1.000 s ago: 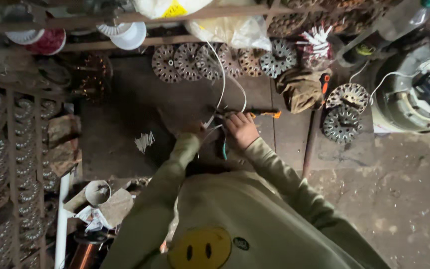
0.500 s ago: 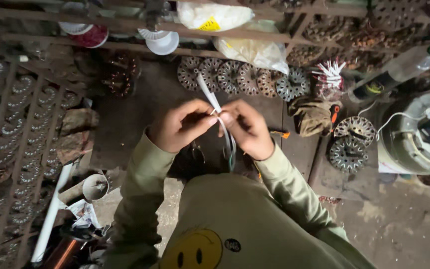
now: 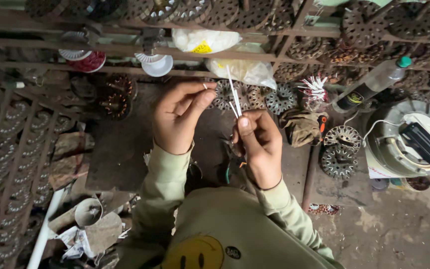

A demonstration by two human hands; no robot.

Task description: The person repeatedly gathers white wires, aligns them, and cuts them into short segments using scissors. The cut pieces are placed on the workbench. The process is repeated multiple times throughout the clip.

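My right hand (image 3: pixel 258 144) pinches two thin white sleeve strips (image 3: pixel 234 93) that stick upward from its fingertips. My left hand (image 3: pixel 178 115) is raised beside them, its fingers curled, with a small white piece pinched between thumb and forefinger near the tips. Both hands hover above a dark workbench (image 3: pixel 120 149). I wear a pale green sweatshirt with a yellow smiling face on the chest. A dark tool with a teal handle (image 3: pixel 231 168) lies under my right wrist.
Toothed round motor stators (image 3: pixel 280 98) line the back of the bench and fill metal racks (image 3: pixel 6 164) on the left. A clear bottle (image 3: pixel 374 82), a rag (image 3: pixel 302 127), a round white motor housing (image 3: pixel 409 142) and two stators (image 3: pixel 339 152) sit at the right. White plastic bags (image 3: pixel 225 50) hang above.
Both hands have risen from the bench and drawn apart. The white strips now stand up from my right hand alone. The camera has tilted upward.
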